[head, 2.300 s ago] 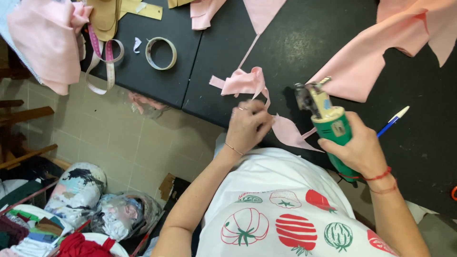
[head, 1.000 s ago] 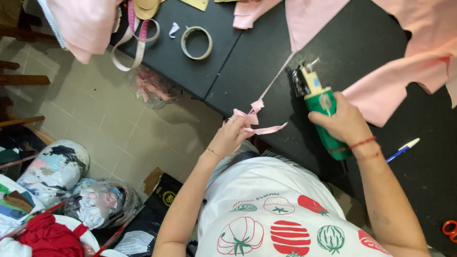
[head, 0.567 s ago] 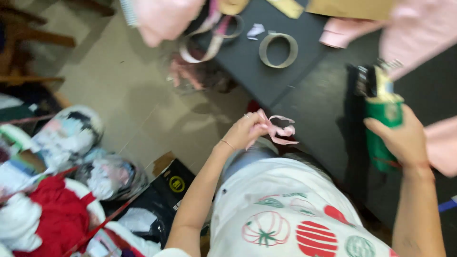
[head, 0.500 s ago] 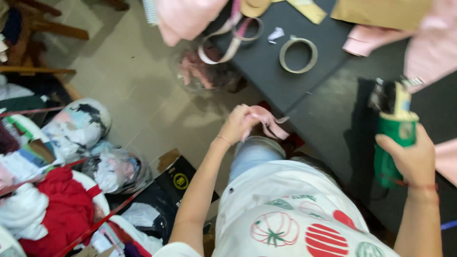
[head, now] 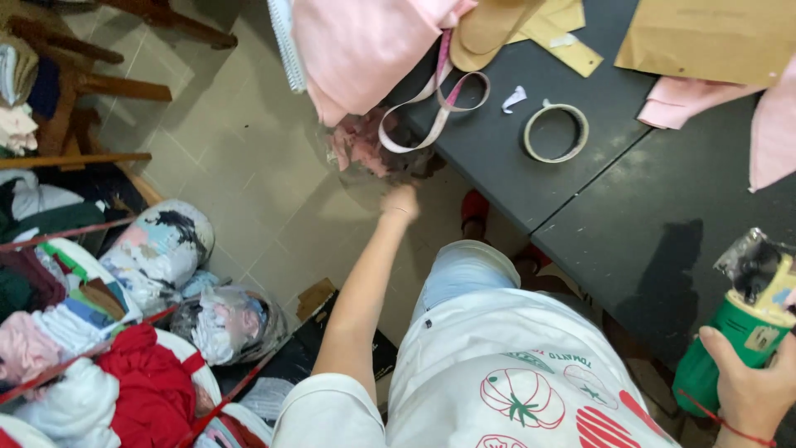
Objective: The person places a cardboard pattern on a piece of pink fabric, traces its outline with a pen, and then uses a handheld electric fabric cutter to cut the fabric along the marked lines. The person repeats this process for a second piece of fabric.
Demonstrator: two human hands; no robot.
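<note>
My left hand (head: pixel 402 202) reaches out over the floor to a clear bag of pink fabric scraps (head: pixel 358 151) hanging at the edge of the dark table (head: pixel 647 207). The fingers are curled, and I cannot tell if a scrap is still in them. My right hand (head: pixel 750 396) grips a green electric fabric cutter (head: pixel 734 340) at the lower right, held upright over the table's front edge, blade end up.
Pink fabric (head: pixel 365 46), a looped measuring tape (head: pixel 431 116), a tape ring (head: pixel 554 133) and brown paper patterns (head: pixel 705 37) lie on the table. Bundles of clothes and bags (head: pixel 124 365) crowd the floor at left. Wooden furniture (head: pixel 83 91) stands at upper left.
My left hand carried a pink scrap off the table and stretched out to the scrap bag, where the scrap no longer shows. The view swung left toward the floor. The cutter stays in my right hand.
</note>
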